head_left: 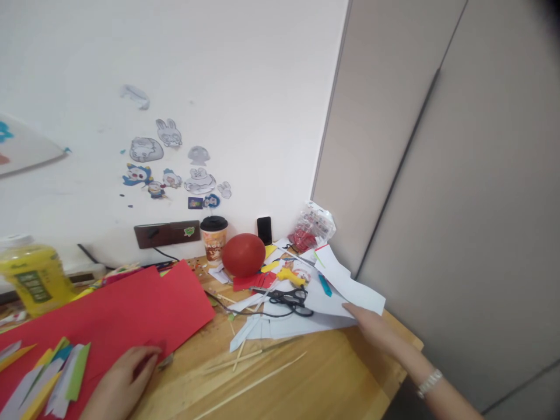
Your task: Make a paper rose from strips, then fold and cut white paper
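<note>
My right hand (pixel 371 328) holds the near edge of a white sheet of paper (pixel 326 300) at the right end of the desk; its thumb is hidden. My left hand (pixel 126 379) rests at the near edge of large red paper (pixel 131 309), fingers loosely bent, the thumb apart from them, nothing visible in it. Beside that hand lie folded paper strips (pixel 44 379) in yellow, green and white. Left of my right hand are black-framed glasses (pixel 291 297), a teal paper piece (pixel 324 285) and a yellow object (pixel 291 276) among paper scraps.
Along the wall stand a yellow drink bottle (pixel 37 277), a lidded paper cup (pixel 213 240), a red balloon (pixel 244 255), a black phone-like object (pixel 264 230) and a clear plastic bag (pixel 312 226). Thin wooden sticks (pixel 254 385) lie on the desk (pixel 332 379). A grey cabinet (pixel 472 204) borders the right.
</note>
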Demonstrator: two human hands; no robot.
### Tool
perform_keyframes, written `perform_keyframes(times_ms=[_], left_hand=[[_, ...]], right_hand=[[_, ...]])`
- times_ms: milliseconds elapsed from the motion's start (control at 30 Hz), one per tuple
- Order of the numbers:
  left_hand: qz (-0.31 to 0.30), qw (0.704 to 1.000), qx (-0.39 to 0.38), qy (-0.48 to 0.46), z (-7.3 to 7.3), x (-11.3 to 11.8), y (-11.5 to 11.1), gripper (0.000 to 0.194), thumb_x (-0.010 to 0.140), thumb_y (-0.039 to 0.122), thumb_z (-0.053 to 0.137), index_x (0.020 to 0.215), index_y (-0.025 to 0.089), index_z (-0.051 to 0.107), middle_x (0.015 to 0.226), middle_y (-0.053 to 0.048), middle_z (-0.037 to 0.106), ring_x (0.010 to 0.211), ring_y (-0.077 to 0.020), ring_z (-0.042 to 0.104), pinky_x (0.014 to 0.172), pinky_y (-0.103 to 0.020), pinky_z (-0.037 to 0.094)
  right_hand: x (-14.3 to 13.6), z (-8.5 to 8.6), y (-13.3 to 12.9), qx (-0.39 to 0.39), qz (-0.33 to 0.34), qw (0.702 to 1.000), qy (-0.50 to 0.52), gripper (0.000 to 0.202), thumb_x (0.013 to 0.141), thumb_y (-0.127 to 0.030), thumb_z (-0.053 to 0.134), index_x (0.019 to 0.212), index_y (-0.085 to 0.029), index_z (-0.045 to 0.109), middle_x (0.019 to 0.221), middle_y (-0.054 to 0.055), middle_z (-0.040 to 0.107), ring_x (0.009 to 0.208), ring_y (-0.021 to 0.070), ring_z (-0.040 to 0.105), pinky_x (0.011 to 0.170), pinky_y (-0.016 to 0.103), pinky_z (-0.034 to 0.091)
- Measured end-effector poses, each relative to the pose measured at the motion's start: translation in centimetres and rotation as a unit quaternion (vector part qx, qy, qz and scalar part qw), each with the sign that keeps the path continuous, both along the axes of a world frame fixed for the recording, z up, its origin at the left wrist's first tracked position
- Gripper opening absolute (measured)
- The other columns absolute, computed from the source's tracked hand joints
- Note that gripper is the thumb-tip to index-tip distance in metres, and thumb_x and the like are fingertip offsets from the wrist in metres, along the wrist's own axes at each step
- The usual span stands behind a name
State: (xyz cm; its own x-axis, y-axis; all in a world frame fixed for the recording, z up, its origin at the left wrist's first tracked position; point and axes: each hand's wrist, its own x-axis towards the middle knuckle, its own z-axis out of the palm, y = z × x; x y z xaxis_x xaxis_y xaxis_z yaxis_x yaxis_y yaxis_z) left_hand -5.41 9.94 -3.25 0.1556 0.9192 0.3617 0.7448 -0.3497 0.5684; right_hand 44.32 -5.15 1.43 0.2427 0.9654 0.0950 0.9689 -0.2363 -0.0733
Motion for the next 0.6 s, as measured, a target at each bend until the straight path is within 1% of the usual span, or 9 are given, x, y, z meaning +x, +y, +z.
perform_keyframes(times_ms=[67,133,167,200,267,333,400,500,600], left_hand=[[-0.003,1.0,0.002,0.01,-0.2,-0.1,0.2,0.027,0.071,0.045,0.044,0.068,0.027,0.064,0.076,-0.001,0.073,0.076,-0.0238,0.066,0.074,-0.036,0.052],[-0.004,1.0,-0.007,0.026,-0.2,0.0,0.2,0.029,0.072,0.043,0.042,0.07,0.025,0.064,0.078,-0.003,0.073,0.078,-0.0235,0.066,0.075,-0.035,0.051],[-0.003,0.999,-0.015,0.034,-0.2,0.0,0.2,0.03,0.072,0.042,0.041,0.071,0.024,0.065,0.079,-0.005,0.073,0.079,-0.0234,0.065,0.076,-0.034,0.051],[-0.002,0.999,-0.022,0.04,-0.2,0.0,0.2,0.031,0.072,0.041,0.04,0.072,0.022,0.065,0.081,-0.006,0.073,0.08,-0.0233,0.065,0.077,-0.034,0.05],[-0.001,0.998,-0.034,0.048,-0.1,0.1,0.2,0.033,0.073,0.041,0.04,0.075,0.02,0.065,0.085,-0.009,0.072,0.083,-0.0235,0.065,0.079,-0.033,0.05],[-0.002,0.998,-0.04,0.05,-0.2,0.1,0.3,0.034,0.072,0.042,0.04,0.075,0.02,0.065,0.087,-0.009,0.072,0.084,-0.0239,0.064,0.08,-0.034,0.049],[-0.004,0.998,-0.042,0.048,-0.4,0.0,0.5,0.032,0.071,0.041,0.041,0.075,0.021,0.065,0.087,-0.009,0.072,0.085,-0.0241,0.064,0.081,-0.035,0.049],[-0.001,0.999,-0.036,0.037,-0.6,-0.1,0.7,0.028,0.071,0.04,0.042,0.072,0.025,0.065,0.084,-0.006,0.072,0.083,-0.0235,0.065,0.08,-0.036,0.049],[-0.008,1.0,-0.02,0.023,-0.9,-0.1,0.8,0.026,0.072,0.039,0.041,0.069,0.028,0.064,0.079,-0.003,0.073,0.08,-0.0229,0.066,0.077,-0.036,0.05]], right_hand=[[1.1,1.4,-0.6,0.013,-0.004,0.99,0.138,0.057,0.069,0.0,0.033,0.117,-0.02,0.056,0.112,0.006,0.065,0.097,0.0166,0.061,0.08,0.026,0.046],[2.5,3.2,-0.9,0.025,-0.032,0.972,0.232,0.052,0.069,-0.004,0.034,0.114,-0.015,0.057,0.093,0.006,0.07,0.078,0.0174,0.065,0.066,0.025,0.049],[3.2,4.0,-0.8,0.037,-0.057,0.973,0.222,0.048,0.071,-0.006,0.035,0.114,-0.013,0.057,0.086,0.005,0.071,0.07,0.0174,0.066,0.06,0.024,0.049],[3.9,4.7,-0.6,0.058,-0.086,0.979,0.175,0.046,0.073,-0.008,0.036,0.113,-0.013,0.057,0.082,0.005,0.071,0.067,0.0169,0.065,0.058,0.023,0.048],[4.8,5.3,0.3,0.081,-0.121,0.983,0.112,0.047,0.075,-0.006,0.036,0.117,-0.014,0.054,0.089,0.008,0.07,0.075,0.018,0.065,0.064,0.025,0.047],[4.9,4.6,1.6,0.091,-0.142,0.984,0.055,0.05,0.077,-0.004,0.036,0.123,-0.015,0.05,0.101,0.013,0.066,0.089,0.0214,0.062,0.074,0.029,0.045],[4.2,2.6,3.0,0.083,-0.149,0.985,0.002,0.045,0.079,-0.004,0.036,0.121,-0.014,0.051,0.107,0.017,0.063,0.099,0.0253,0.057,0.08,0.034,0.042],[3.0,-0.8,4.8,0.055,-0.142,0.987,-0.051,0.032,0.079,-0.01,0.048,0.109,-0.009,0.057,0.107,0.021,0.061,0.103,0.0296,0.053,0.081,0.037,0.041],[2.7,-2.8,6.0,0.052,-0.133,0.985,-0.094,0.038,0.08,-0.017,0.054,0.116,-0.006,0.052,0.117,0.023,0.054,0.108,0.0322,0.05,0.084,0.04,0.04]])
